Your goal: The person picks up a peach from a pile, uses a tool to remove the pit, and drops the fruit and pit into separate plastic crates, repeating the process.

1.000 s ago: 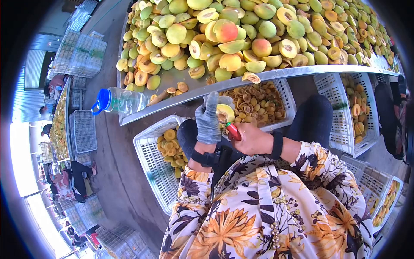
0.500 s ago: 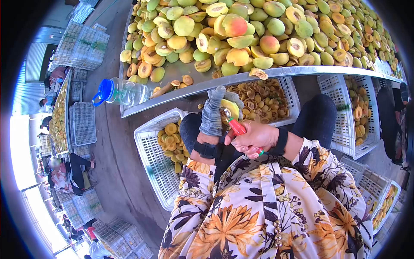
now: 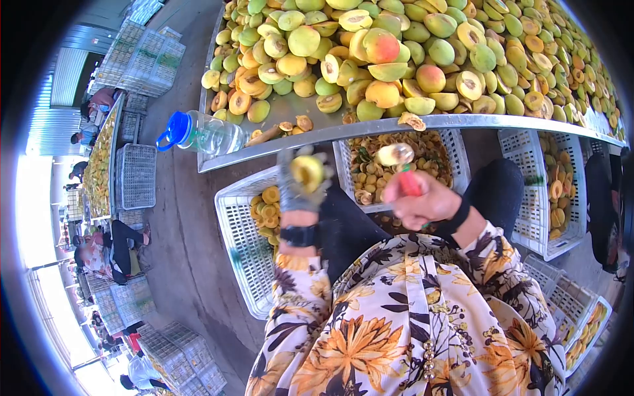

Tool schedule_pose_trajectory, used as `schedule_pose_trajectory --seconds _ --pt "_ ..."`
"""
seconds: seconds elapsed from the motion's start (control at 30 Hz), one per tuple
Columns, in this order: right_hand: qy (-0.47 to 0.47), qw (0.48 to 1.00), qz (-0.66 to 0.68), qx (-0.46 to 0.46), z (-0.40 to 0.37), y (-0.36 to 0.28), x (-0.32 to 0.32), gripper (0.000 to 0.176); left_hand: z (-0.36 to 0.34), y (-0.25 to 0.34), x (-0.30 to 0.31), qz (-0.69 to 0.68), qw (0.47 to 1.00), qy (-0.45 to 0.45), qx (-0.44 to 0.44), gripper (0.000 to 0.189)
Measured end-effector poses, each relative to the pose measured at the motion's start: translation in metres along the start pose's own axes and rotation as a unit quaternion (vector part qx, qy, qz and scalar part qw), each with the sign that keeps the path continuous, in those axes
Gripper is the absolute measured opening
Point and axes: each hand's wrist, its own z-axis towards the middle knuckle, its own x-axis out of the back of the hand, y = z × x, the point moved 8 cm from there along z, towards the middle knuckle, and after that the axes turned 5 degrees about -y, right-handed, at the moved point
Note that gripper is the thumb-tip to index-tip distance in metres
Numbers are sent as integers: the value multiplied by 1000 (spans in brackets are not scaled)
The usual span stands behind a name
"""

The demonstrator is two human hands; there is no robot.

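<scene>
My left hand (image 3: 300,188), in a grey glove and blurred by motion, holds a fruit half (image 3: 307,173) with its hollowed cut side up, close to the left crate (image 3: 234,231). Bare and closed, my right hand (image 3: 422,201) grips a red-handled scoop (image 3: 412,183). A pale, blurred piece (image 3: 394,154) is at the scoop's tip, above a white crate (image 3: 461,153) of pits and scraps. Hollowed fruit halves (image 3: 265,214) lie in the left crate. Beyond both hands, many halved fruits (image 3: 383,49) are heaped on the metal table (image 3: 290,140).
A clear bottle with a blue cap (image 3: 214,134) lies at the table's left corner. On the right stand crates of fruit (image 3: 528,198). Farther left are stacked crates (image 3: 142,63), another fruit-covered table (image 3: 102,168) and several people, one seated (image 3: 125,251).
My hands have moved apart, the left one leftwards with the fruit half, the right one up and right with the scoop. A pale piece now shows at the scoop. The view has shifted slightly.
</scene>
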Motion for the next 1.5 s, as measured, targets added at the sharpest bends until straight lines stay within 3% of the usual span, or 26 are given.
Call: schedule_pose_trajectory --seconds 0.07,0.1,0.13,0.17,0.2,0.23,0.3,0.33,0.4,0.5,0.63,0.73,0.77,0.8,0.87,0.93,1.0,1.13,1.2,1.23,1.27,1.33,1.37,1.4,1.47,1.5 --pt "49 998 -40 -23 -9 -5 23 12 -25 43 47 68 996 5 -59 39" --pt "113 960 -240 -92 -7 -1 40 17 -52 65 74 134 960 204 -138 35" --pt "123 804 -577 -76 0 8 67 23 -65 97 108 387 872 244 -174 35" --pt "171 701 -685 -97 -3 25 92 25 -77 118 113 661 678 310 -80 37" --pt "213 581 -777 -116 -7 30 104 28 -81 131 101 814 482 319 -59 38" --pt "212 579 -779 -112 -3 26 102 28 -80 136 77 812 483 303 -124 40" --pt "254 708 -658 23 -2 11 82 27 -71 136 38 804 493 267 -198 42" --pt "255 710 -656 21 -1 13 76 27 -52 134 20 801 503 242 -215 43" --pt "267 730 -629 0 0 7 77 24 -2 117 -21 826 500 189 -180 54" --pt "327 734 -595 34 -19 -12 76 22 64 78 -75 878 438 141 -129 60" --pt "386 709 -585 76 -53 -35 77 21 129 36 -66 910 398 112 -27 58" --pt "407 707 -573 75 -67 -41 79 29 139 34 -59 909 398 107 -55 58" --pt "433 733 -521 65 -70 -38 87 34 137 39 -56 888 441 104 -86 56" --pt "455 757 -466 57 -71 -35 94 39 129 36 -59 888 440 102 -86 56" --pt "442 741 -490 128 -59 -46 84 42 86 36 -89 813 528 60 -238 58" --pt "420 721 -513 200 -43 -57 65 46 45 20 -116 757 567 -1 -325 63" --pt "336 917 -161 144 -9 -33 65 48 20 -5 -125 757 578 -19 -304 69" --pt "281 939 -163 113 15 -31 43 38 -10 -36 -129 748 578 -64 -319 73" --pt "271 942 -152 126 12 -29 45 37 -7 -40 -111 532 803 -159 -216 73" --pt "260 945 -142 139 12 -30 45 36 -13 -42 -111 446 874 -160 -106 57" --pt "261 945 -142 139 12 -31 46 36 -13 -35 -107 445 875 -161 -105 57" --pt "200 953 -210 83 19 -29 37 40 -17 -64 -91 208 946 -182 170 45" --pt "201 940 -270 54 18 -33 32 42 -16 -69 -73 235 953 -45 186 46" --pt "199 940 -272 55 21 -31 34 42 -15 -72 -72 234 954 -45 183 46" --pt "293 766 -519 240 11 -60 23 38 -12 -58 -48 266 959 57 83 41" --pt "314 729 -548 264 6 -63 19 36 -8 -67 -30 153 976 105 114 38"
